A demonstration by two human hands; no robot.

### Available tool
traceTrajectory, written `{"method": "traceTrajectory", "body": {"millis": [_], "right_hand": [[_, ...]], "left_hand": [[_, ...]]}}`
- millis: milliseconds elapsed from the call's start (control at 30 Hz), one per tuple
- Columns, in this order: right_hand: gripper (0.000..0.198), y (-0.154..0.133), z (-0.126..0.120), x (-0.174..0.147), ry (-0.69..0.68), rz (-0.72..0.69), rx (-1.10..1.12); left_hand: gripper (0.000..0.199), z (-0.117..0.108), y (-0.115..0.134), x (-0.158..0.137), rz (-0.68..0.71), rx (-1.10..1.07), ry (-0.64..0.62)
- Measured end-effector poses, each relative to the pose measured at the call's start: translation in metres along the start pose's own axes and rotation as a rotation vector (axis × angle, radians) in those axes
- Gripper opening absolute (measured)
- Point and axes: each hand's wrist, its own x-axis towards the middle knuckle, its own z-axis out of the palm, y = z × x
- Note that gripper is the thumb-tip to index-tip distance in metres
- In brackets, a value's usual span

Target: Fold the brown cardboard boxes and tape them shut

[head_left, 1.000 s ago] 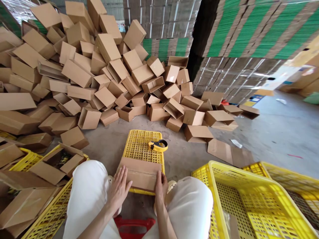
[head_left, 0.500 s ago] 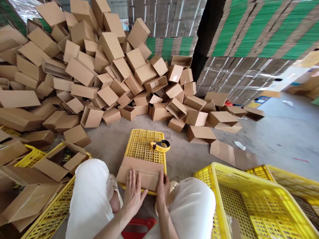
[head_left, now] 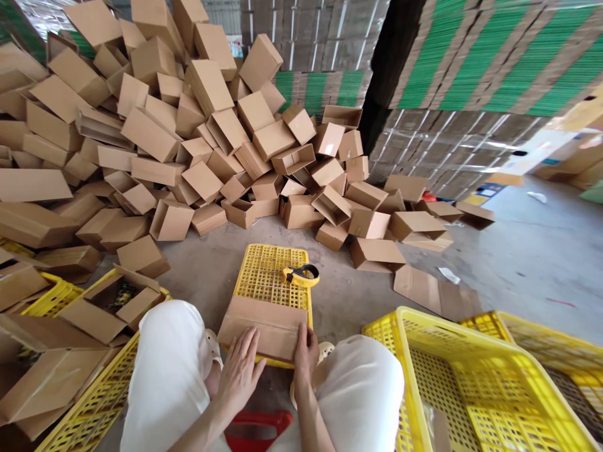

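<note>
A closed cardboard box [head_left: 274,319] lies on an upturned yellow plastic crate [head_left: 257,267] between my knees. My left hand [head_left: 239,369] rests flat at the box's near left part, fingers stretched out and touching it. At the box's right end, my right hand [head_left: 305,353] grips the edge, its fingers bent round the corner. Beyond the box, a yellow and black tape dispenser [head_left: 300,275] sits at the crate's right side.
A large heap of empty cardboard boxes [head_left: 205,182] fills the floor ahead. Yellow baskets stand at my right [head_left: 407,351] and left [head_left: 113,383], the left one holding open boxes. A flattened carton [head_left: 433,292] lies on the floor. Strapped cardboard stacks [head_left: 452,144] rise behind.
My left hand has slid a little left and toward me across the box. My right hand keeps its place at the box's right end. The view has shifted slightly.
</note>
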Motion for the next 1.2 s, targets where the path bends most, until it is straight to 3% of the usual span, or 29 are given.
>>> {"method": "traceTrajectory", "body": {"millis": [333, 533, 767, 900, 967, 1067, 1200], "right_hand": [[0.074, 0.001, 0.002, 0.002, 0.007, -0.020, 0.021], [0.078, -0.004, 0.002, 0.000, 0.015, -0.015, 0.012], [0.074, -0.004, 0.001, 0.000, 0.016, 0.007, 0.018], [0.075, -0.002, 0.001, 0.001, 0.016, 0.008, 0.014], [0.076, 0.001, 0.001, 0.003, 0.011, 0.005, 0.002], [0.075, 0.005, 0.001, 0.005, -0.003, -0.002, -0.022], [0.076, 0.007, 0.002, 0.006, 0.007, 0.003, -0.039]], "left_hand": [[0.073, 0.017, 0.010, 0.027, 0.007, 0.030, 0.036], [0.065, 0.019, -0.026, 0.048, -0.086, 0.065, 0.063], [0.064, 0.021, -0.063, 0.037, -0.237, 0.085, 0.107], [0.068, 0.026, -0.068, 0.035, -0.307, -0.135, 0.156], [0.062, 0.025, -0.075, 0.041, -0.424, -0.328, 0.157], [0.048, 0.018, -0.091, 0.059, -0.659, -0.593, 0.080], [0.032, 0.005, -0.110, 0.079, -0.731, -0.691, 0.010]]}}
